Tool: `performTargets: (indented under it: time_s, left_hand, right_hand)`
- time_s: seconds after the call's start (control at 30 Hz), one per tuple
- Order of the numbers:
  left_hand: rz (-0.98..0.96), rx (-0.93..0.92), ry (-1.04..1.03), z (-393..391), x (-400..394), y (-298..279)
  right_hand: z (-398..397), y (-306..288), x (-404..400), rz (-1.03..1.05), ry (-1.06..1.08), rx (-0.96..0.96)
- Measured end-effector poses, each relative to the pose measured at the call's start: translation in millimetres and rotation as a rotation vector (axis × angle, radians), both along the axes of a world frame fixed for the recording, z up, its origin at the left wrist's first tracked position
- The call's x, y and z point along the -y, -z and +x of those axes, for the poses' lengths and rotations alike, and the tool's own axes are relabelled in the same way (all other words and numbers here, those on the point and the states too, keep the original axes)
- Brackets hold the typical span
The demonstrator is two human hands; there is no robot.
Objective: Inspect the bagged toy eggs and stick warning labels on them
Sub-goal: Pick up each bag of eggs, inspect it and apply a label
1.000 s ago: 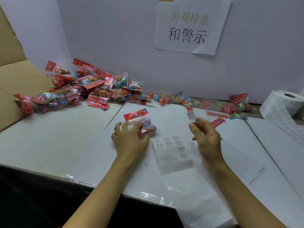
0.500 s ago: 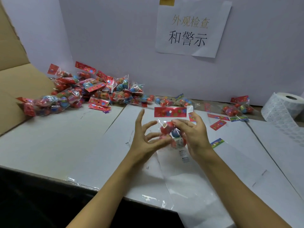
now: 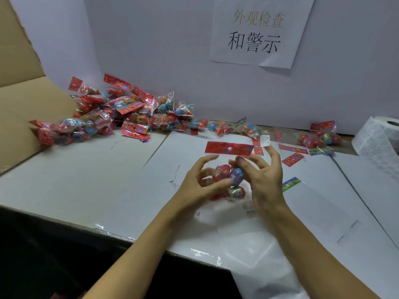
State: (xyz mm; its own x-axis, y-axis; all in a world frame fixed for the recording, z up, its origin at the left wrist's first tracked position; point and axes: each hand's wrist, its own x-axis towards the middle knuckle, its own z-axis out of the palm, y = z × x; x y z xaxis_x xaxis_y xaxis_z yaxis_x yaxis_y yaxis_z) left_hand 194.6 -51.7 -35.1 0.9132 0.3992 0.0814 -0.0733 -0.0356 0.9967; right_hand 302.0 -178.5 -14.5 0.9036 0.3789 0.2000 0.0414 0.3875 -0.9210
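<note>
Bag in hand: I hold one bag of toy eggs (image 3: 228, 178) up above the table (image 3: 86, 180), between my two hands, its red header card (image 3: 228, 148) upright on top.
Eggs inside: a red one, a blue-purple one and a silvery one below them show through the clear plastic.
Left hand: my left hand (image 3: 198, 186) cups the bag from the left, thumb pressed on the front of the eggs, the other fingers curled behind.
Right hand: my right hand (image 3: 265, 182) pinches the bag's upper right side with thumb and forefinger; the remaining fingers are spread.
Label: a small white warning label (image 3: 265, 140) sticks to the tip of one raised right finger, just beside the header card's right end.
Unlabelled stock: a heap of bagged eggs (image 3: 121, 117) lies at the back left of the table, against the cardboard box (image 3: 21, 100).
Other bags: one more bag (image 3: 321, 137) lies at the back right, near a roll of labels (image 3: 380, 137).
Wall: a paper sign (image 3: 257, 33) with printed characters hangs above.
</note>
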Motion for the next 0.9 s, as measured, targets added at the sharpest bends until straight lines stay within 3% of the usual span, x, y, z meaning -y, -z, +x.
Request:
performTargets:
  time_s: [0.13, 0.3, 0.53, 0.9]
  left_hand:
    - [-0.025, 0.14, -0.047, 1, -3, 4]
    - [-0.016, 0.29, -0.108, 2, -5, 0]
    - [0.069, 0.27, -0.073, -5, -4, -2]
    - [0.154, 0.244, -0.129, -2, -3, 0]
  right_hand:
    - [7, -2, 4, 0.007, 0.133, 0.078]
    - [7, 0, 19, -0.288, 0.048, 0.398]
    - [-1, 4, 15, -0.523, -0.023, 0.639]
    - [-6, 6, 11, -0.564, 0.095, 0.809]
